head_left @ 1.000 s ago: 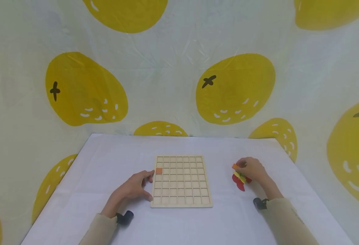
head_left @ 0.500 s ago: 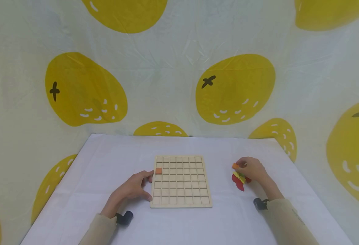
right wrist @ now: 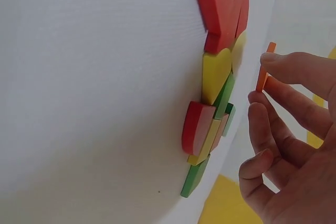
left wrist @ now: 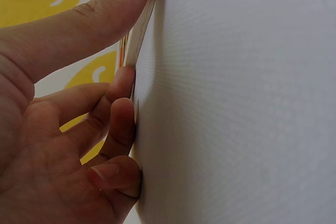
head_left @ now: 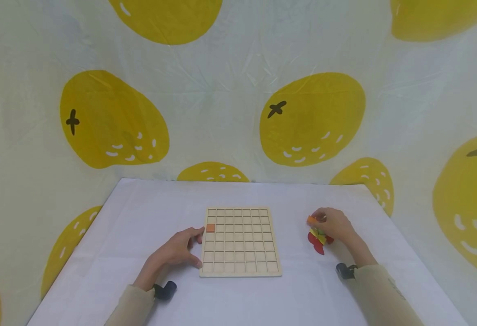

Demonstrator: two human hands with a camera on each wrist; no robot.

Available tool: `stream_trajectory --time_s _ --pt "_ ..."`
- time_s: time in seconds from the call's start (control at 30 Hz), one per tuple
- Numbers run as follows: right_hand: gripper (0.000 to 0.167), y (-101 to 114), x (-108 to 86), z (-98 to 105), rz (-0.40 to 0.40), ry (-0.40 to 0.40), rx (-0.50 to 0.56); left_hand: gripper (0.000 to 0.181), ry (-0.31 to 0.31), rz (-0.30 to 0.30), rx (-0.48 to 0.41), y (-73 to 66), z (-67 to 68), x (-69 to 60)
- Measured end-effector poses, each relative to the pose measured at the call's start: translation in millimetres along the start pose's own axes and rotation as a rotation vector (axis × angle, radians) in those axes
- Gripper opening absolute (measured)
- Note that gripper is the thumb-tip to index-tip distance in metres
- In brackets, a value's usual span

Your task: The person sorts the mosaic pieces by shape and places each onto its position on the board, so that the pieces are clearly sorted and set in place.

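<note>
In the head view a square wooden grid board (head_left: 240, 246) lies on the table, with an orange square tile (head_left: 211, 227) in a cell of its left column. My left hand (head_left: 180, 246) rests at its left side, thumb and fingers spread along the edge; the left wrist view shows the thumb (left wrist: 105, 19) against that edge. To the board's right, my right hand (head_left: 336, 225) pinches an orange tile (right wrist: 265, 67) between thumb and fingers, raised above a loose pile. That pile has red pieces (right wrist: 218, 3), a yellow piece (right wrist: 215, 74) and green pieces (right wrist: 195, 177), partly hidden by the hand in the head view.
A white cloth (head_left: 173, 194) covers the table. Behind stands a pale curtain (head_left: 218, 113) printed with large yellow fruit. Black wrist cameras (head_left: 165, 290) are strapped on both wrists.
My right hand, still pinching the orange tile, has shifted very slightly up and left. The left hand and the board stay in place.
</note>
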State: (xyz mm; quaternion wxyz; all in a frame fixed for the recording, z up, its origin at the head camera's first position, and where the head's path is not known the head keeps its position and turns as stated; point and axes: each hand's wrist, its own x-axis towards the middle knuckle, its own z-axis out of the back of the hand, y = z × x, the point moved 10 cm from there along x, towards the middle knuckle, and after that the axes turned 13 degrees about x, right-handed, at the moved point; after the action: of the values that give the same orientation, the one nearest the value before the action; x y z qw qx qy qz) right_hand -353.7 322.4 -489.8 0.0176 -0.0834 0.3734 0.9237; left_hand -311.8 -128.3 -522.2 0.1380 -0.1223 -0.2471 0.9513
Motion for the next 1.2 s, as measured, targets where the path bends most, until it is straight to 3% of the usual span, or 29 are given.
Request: stream_trajectory --time_s 0.37,0.6,1.2 --pt "0.041 20.2 -2.8 -5.7 0.012 0.001 -0.016 0.108 0.001 0.004 0.005 -1.7 0.9 -1.1" --pt "0.036 40.8 -2.1 -7.8 0.079 -0.014 -0.069 0.106 -0.002 -0.009 0.002 -1.6 1.3 -0.6" --pt "0.029 70.2 2.8 -26.9 0.117 -0.002 -0.072 0.105 0.001 -0.002 0.002 -0.8 0.7 0.2"
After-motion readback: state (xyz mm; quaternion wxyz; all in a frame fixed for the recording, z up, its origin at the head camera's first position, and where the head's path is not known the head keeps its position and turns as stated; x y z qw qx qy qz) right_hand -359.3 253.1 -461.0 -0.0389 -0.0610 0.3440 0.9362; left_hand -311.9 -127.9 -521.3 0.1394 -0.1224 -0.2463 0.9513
